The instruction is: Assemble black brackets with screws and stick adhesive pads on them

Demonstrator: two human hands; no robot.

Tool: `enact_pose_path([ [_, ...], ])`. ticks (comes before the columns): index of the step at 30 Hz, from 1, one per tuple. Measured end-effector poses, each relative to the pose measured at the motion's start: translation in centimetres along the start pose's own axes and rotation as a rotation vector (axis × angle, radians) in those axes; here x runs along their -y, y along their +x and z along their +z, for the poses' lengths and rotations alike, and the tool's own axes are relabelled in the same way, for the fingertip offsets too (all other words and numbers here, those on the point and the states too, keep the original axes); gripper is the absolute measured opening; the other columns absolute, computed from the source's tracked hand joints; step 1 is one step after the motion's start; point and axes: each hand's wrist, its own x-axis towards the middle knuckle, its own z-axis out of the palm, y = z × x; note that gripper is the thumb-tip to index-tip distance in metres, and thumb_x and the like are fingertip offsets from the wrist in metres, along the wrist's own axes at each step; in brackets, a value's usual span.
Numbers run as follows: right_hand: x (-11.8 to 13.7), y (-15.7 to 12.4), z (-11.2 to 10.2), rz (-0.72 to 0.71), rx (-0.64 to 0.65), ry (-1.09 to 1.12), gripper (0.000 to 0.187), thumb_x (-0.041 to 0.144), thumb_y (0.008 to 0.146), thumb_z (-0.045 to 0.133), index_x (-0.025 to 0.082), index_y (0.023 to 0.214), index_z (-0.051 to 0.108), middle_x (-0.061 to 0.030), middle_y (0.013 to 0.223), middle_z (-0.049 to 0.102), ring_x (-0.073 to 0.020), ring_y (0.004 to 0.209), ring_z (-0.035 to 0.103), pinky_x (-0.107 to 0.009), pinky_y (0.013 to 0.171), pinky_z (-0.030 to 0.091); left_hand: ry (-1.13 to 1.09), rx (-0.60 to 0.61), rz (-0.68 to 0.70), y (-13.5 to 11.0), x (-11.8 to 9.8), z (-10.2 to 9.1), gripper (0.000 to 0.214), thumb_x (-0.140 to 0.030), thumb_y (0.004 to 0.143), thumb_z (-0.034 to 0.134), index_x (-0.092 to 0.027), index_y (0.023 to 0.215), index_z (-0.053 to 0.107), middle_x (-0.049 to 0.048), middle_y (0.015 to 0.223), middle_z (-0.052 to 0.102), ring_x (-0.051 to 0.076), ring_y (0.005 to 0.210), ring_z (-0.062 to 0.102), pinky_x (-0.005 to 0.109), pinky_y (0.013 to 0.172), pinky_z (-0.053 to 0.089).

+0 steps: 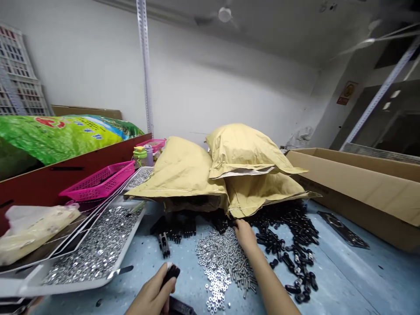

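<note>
My left hand point(154, 288) is closed round a small black plastic part point(171, 273) at the front of the table, its thumb and fingers pressed against it. Farther out, my right hand point(244, 232) reaches past a heap of silver screws point(234, 256), fingers curled down at the black parts point(221, 224) below the paper sacks. What its fingertips hold, if anything, is hidden. Silver nuts point(218, 284) spread in front of the screws. A black two-pronged part point(164, 245) lies alone beyond my left hand. Another long black piece point(180, 307) shows under that hand.
Stuffed yellow paper sacks point(187, 168) stand at the back. A white tray point(120, 258) of small metal pieces and a pink basket point(98, 186) are left. Black handle-like parts point(288, 262) are heaped right, near a flat black packet point(343, 229) and a cardboard box point(357, 183).
</note>
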Motion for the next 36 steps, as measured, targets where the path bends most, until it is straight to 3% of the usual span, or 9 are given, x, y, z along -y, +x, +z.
enact_pose_path([
  [5, 3.0, -8.1, 0.0, -0.029, 0.123, 0.138, 0.027, 0.033, 0.091, 0.042, 0.018, 0.105, 0.059, -0.0042, 0.079, 0.062, -0.0205, 0.075, 0.062, -0.033, 0.073, 0.048, 0.188, 0.004, 0.15, 0.1, -3.4, -0.2, 0.037, -0.046, 0.089, 0.044, -0.022, 0.118, 0.048, 0.0068, 0.107, 0.061, 0.024, 0.099, 0.057, 0.032, 0.085, 0.043],
  [8, 6.5, -13.4, 1.0, -0.124, 0.321, 0.392, 0.026, 0.034, 0.09, 0.044, 0.019, 0.102, 0.061, -0.0032, 0.08, 0.06, -0.0175, 0.072, 0.06, -0.029, 0.067, 0.048, 0.268, 0.105, 0.287, -0.2, -5.2, 0.7, 0.02, -0.037, 0.092, 0.043, -0.023, 0.105, 0.051, 0.0041, 0.1, 0.062, 0.022, 0.094, 0.057, 0.031, 0.083, 0.042],
  [10, 8.6, -15.3, 1.6, -0.233, 0.357, 0.403, 0.021, 0.029, 0.088, 0.046, 0.02, 0.096, 0.062, -0.0026, 0.081, 0.058, -0.0157, 0.071, 0.057, -0.026, 0.065, 0.045, 0.29, 0.132, 0.341, -0.5, -5.8, 1.2, 0.016, -0.034, 0.092, 0.045, -0.023, 0.103, 0.05, 0.0026, 0.097, 0.062, 0.02, 0.089, 0.057, 0.03, 0.079, 0.042],
  [19, 11.0, -15.7, -0.4, -0.519, 0.404, 0.01, 0.016, 0.018, 0.092, 0.042, 0.02, 0.099, 0.057, -0.0038, 0.086, 0.055, -0.016, 0.076, 0.053, -0.028, 0.067, 0.042, 0.636, 0.108, 0.491, -1.2, -5.9, 0.7, 0.017, -0.037, 0.094, 0.043, -0.021, 0.094, 0.049, 0.0022, 0.086, 0.06, 0.021, 0.075, 0.057, 0.028, 0.063, 0.039],
  [23, 10.7, -16.1, -1.0, -0.499, 0.388, -0.002, 0.015, 0.022, 0.094, 0.04, 0.021, 0.1, 0.054, -0.0041, 0.086, 0.055, -0.0167, 0.076, 0.054, -0.03, 0.069, 0.044, 0.79, 0.137, 0.579, -0.8, -6.5, 1.1, 0.025, -0.038, 0.097, 0.037, -0.021, 0.082, 0.049, 0.0003, 0.071, 0.056, 0.018, 0.061, 0.053, 0.027, 0.054, 0.031],
  [28, 7.0, -17.5, -1.8, -0.384, 0.335, -0.06, 0.032, 0.03, 0.09, 0.051, 0.024, 0.121, 0.045, -0.0078, 0.108, 0.054, -0.0212, 0.096, 0.054, -0.034, 0.081, 0.047, 0.665, 0.141, 0.5, 1.0, -6.5, 0.7, 0.027, -0.04, 0.095, 0.04, -0.021, 0.078, 0.051, -0.0002, 0.072, 0.056, 0.017, 0.064, 0.052, 0.026, 0.057, 0.031],
  [30, 5.4, -17.8, -1.1, -0.398, 0.37, -0.189, 0.03, 0.027, 0.085, 0.06, 0.025, 0.113, 0.05, -0.0074, 0.111, 0.054, -0.0238, 0.101, 0.05, -0.037, 0.083, 0.045, 0.612, 0.173, 0.451, 2.1, -6.1, 0.0, 0.028, -0.039, 0.093, 0.043, -0.02, 0.074, 0.051, -0.0003, 0.072, 0.057, 0.018, 0.066, 0.053, 0.026, 0.058, 0.033],
  [34, 4.5, -17.3, 2.1, -0.461, 0.346, -0.354, 0.002, 0.02, 0.087, 0.057, 0.021, 0.087, 0.055, -0.0039, 0.091, 0.058, -0.0213, 0.088, 0.049, -0.036, 0.08, 0.041, 0.552, 0.177, 0.375, 3.6, -5.7, -1.0, 0.022, -0.034, 0.092, 0.041, -0.02, 0.08, 0.052, -0.0021, 0.068, 0.057, 0.017, 0.064, 0.053, 0.026, 0.058, 0.035],
  [36, 4.9, -16.8, 3.4, -0.476, 0.318, -0.369, 0.006, 0.02, 0.088, 0.054, 0.021, 0.082, 0.054, -0.0037, 0.088, 0.057, -0.0208, 0.086, 0.048, -0.036, 0.08, 0.04, 0.526, 0.151, 0.354, 4.0, -5.6, -1.2, 0.018, -0.03, 0.092, 0.039, -0.019, 0.085, 0.052, -0.0022, 0.071, 0.057, 0.017, 0.066, 0.054, 0.026, 0.06, 0.036],
])
